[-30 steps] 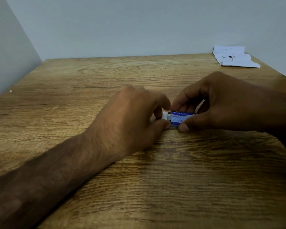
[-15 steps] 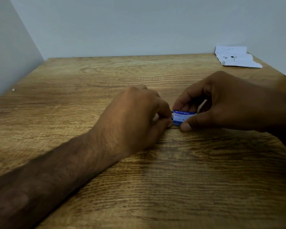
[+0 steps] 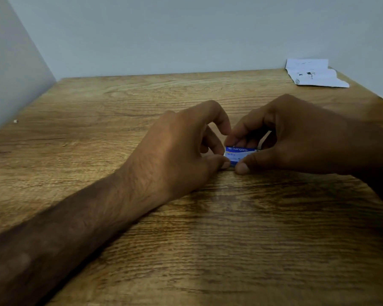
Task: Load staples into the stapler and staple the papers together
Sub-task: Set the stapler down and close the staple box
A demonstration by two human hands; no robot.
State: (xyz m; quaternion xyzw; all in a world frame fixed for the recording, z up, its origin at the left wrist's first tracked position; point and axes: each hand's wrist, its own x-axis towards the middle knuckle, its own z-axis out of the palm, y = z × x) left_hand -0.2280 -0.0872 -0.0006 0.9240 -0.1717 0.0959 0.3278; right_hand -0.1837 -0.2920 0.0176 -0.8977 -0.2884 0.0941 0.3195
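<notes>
Table (image 3: 97, 133): one staple box (image 3: 238, 153) (two hands (image 3: 175, 149)).

Pretty dim shot overall, soft indoor light with no harsh glare. The tabletop (image 3: 186, 250) shows a faint sheen just this side of the hands (image 3: 177, 151), and it goes darkest toward its near right corner. Soft shadows sit under both hands. Detail is a bit mushy, and the tabletop's far edge bows slightly from the wide lens.

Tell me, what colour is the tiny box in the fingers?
Blue and white small cardboard staple box, seen in the head view.
</notes>
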